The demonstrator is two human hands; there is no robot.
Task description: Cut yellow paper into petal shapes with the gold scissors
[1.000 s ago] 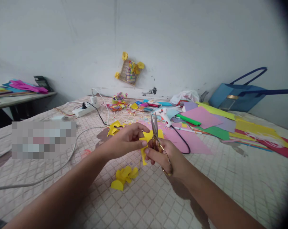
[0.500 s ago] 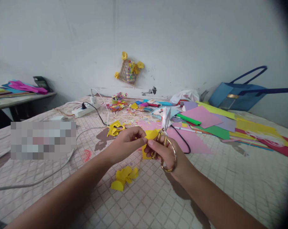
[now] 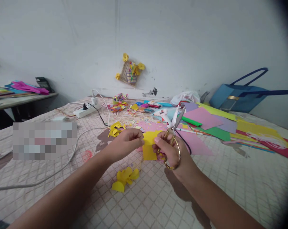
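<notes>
Between my hands a piece of yellow paper (image 3: 149, 149) stands with its flat face toward me. My left hand (image 3: 126, 144) is closed, thumb and fingers pinched at the paper's left edge. My right hand (image 3: 174, 154) grips a pair of scissors (image 3: 176, 121) by gold-coloured handles, and its thumb also presses on the paper's right side. The blades point up and away from me, spread apart. Below the left hand, several cut yellow paper petals (image 3: 126, 176) lie in a loose pile on the quilted cloth. Yellow paper offcuts (image 3: 115, 129) rest beyond that hand.
A white glue gun (image 3: 164, 115) lies behind the scissors. Coloured paper sheets (image 3: 203, 117) spread to the right, near a blue bag (image 3: 241, 95). On the left are a power strip (image 3: 86, 110) and a grey cable (image 3: 73, 152). A decorated frame (image 3: 130, 73) hangs on the wall.
The yellow paper has turned or opened out to a broader flat face. My right hand has shifted slightly right with the scissors, whose blades are spread wider and tilted right.
</notes>
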